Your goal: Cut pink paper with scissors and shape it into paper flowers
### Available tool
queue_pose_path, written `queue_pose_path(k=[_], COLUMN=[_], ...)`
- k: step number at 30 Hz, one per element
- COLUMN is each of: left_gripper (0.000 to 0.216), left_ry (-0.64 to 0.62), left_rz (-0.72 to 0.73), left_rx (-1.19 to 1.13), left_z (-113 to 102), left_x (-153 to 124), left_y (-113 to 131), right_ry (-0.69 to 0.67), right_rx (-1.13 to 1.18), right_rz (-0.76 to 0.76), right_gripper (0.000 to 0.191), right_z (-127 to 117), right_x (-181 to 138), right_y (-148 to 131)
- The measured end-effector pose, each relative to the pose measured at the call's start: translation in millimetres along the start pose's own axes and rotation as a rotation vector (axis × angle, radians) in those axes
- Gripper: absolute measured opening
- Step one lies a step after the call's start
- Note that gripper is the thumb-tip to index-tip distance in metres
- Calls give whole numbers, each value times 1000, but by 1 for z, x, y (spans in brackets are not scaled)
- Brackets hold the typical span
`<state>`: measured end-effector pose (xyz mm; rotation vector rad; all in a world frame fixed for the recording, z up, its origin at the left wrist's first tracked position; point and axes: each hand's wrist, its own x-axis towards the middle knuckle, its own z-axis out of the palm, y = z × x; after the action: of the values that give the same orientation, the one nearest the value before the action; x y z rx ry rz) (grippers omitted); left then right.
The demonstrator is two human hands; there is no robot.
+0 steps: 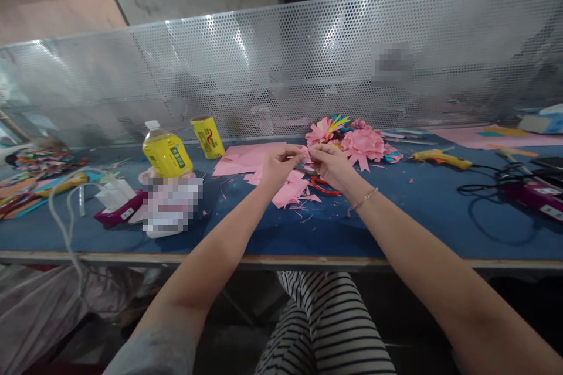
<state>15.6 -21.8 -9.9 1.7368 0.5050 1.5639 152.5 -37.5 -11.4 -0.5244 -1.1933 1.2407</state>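
- Striped trousers (pixel 325 328) sit nearest us, under the edge of the blue surface (pixel 396 228)
- Our left hand (pixel 278 165) and right hand (pixel 331 165) meet above the surface, fingertips of both pinching one small pink paper piece (pixel 307 155) held between them
- We judge the step to be folding or pleating that piece; the fold itself is too small to make out
- Next we would need a firm pinch and an even crease, without tearing the thin paper
- Pink scraps (pixel 290 190) and red scissors (pixel 324 187) lie just below the hands
- Finished paper flowers (pixel 363 143) rest just beyond, a glue gun (pixel 440 157) to the right, a yellow bottle (pixel 166 152) to the left
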Motion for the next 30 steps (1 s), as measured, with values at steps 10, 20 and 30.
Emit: queue_pose_path(k=[10,20,30], left_gripper=[9,12,15], left_ry=[-39,-37,-23], left_rz=[98,141,170], left_rx=[143,208,264], left_z=[-1,-1,-1], left_x=[-1,-4,-5], left_y=[1,2,6], right_ry=[66,54,29], right_rx=[-34,14,29], right_rz=[19,79,128], right_gripper=[15,10,4], right_z=[1,3,7], right_x=[0,-2,-2], right_y=[-3,-5,-6])
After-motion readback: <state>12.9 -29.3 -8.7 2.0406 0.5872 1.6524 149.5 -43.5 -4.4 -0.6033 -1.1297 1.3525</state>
